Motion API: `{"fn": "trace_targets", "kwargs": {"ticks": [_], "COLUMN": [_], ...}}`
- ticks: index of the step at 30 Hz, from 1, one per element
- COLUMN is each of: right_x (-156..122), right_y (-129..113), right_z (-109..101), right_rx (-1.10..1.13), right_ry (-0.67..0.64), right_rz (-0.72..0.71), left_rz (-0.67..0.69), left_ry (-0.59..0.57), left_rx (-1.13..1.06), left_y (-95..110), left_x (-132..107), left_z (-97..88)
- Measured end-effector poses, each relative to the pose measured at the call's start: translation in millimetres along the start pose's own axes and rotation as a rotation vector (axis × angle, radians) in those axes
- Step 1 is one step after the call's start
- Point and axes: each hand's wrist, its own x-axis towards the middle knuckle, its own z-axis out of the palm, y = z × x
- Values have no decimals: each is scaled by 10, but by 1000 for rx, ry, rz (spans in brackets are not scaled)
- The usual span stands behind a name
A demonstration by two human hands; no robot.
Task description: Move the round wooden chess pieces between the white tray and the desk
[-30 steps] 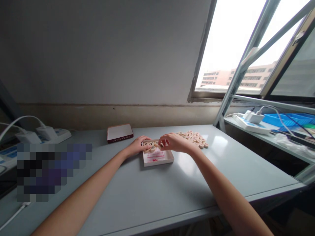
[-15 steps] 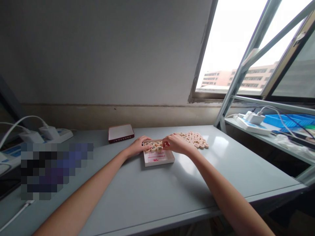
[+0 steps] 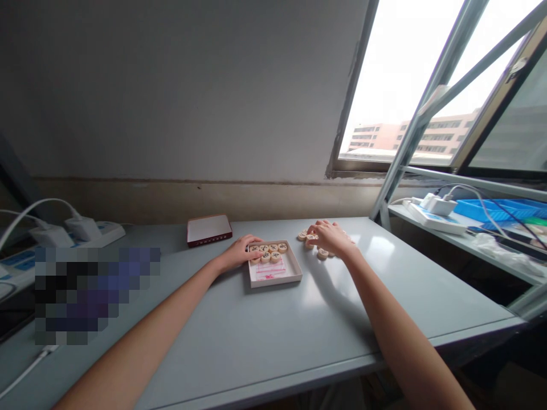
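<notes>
Fingers of the right hand (image 3: 331, 237) curl over the loose pieces (image 3: 322, 254), at two o'clock from the box; whether they pinch one I cannot tell. A light thumb-and-finger hold on a single rim should serve best, coming straight down so the neighbouring discs are not knocked. The left hand (image 3: 239, 253) grips the box (image 3: 276, 282) at its ten o'clock corner, thumb over the wall, which should stop it sliding. Inside, the seven boxed pieces (image 3: 273, 248) are pale, round and flat with black characters, four along the twelve o'clock wall and three just below; pink print shows on the floor nearer six o'clock. At the box's ten o'clock, a shallow dark-red-sided part (image 3: 209, 229), probably the lid, lies on the grey desk (image 3: 256, 336).
</notes>
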Motion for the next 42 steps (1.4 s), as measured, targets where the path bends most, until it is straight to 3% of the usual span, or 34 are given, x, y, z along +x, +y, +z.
{"fn": "trace_targets", "kwargs": {"ticks": [5, 9, 13, 16, 20, 24, 33, 37, 39, 42], "right_x": [11, 13, -1, -21, -47, -46, -54, -30, -3, 34], "right_y": [19, 12, -72, -211, -398, -479, -529, -476, -375, -182], "right_z": [31, 10, -86, -160, -189, -164, -100, -111, -89, 18], "right_rx": [54, 54, 303, 428, 398, 334, 257, 336, 355, 183], "right_ry": [-109, -107, -58, -93, -171, -203, -139, -119, -56, 129], "right_rz": [-11, -8, -109, -219, -318, -321, -298, -300, -253, -69], "left_rz": [-11, -19, -9, -13, -8, 5, 4, -6, -15, -24], "left_ry": [0, 5, 14, 22, 26, 14, 9, 8, 7, 14], "left_rx": [1, -5, 0, 6, 18, 30, 33, 35, 32, 19], "left_y": [-7, -19, -20, -27, -52, -67, -41, -11, -3, -2], "left_x": [3, 4, 6, 10, 20, 27, 16, 3, -2, -2], "left_z": [0, 4, 10, 14, 17, 15, 13, 1, 0, 4]}}
